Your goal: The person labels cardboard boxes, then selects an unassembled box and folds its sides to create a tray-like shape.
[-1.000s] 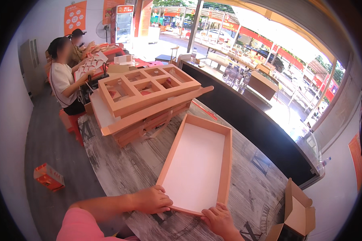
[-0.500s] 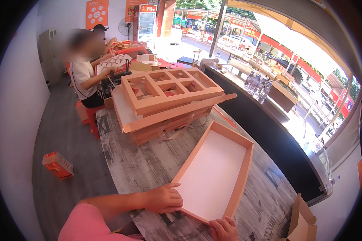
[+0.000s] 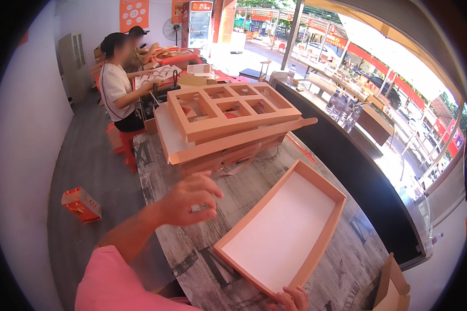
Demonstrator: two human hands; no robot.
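A shallow orange cardboard tray (image 3: 283,230) with a white inside lies on the wooden-look table, slanting away to the right. My right hand (image 3: 291,299) is closed over its near corner, fingers on the rim; the lower part of this hand is cut off by the picture's edge. My left hand (image 3: 189,199) hangs in the air left of the tray, fingers apart and slightly curled, with nothing in it. Beyond it rises a stack of orange cardboard boxes, topped by a divider insert (image 3: 233,131) with several square openings.
The table (image 3: 192,243) has a grey printed grain. An open brown carton (image 3: 393,285) sits at the near right. A dark counter (image 3: 347,155) runs along the right side. Two people work at the far left, one on a red stool (image 3: 128,147). An orange bag (image 3: 82,205) stands on the floor.
My left hand has let go of the tray's left side and lifted up and away toward the stack. My right hand stays at the near corner. The view has shifted slightly.
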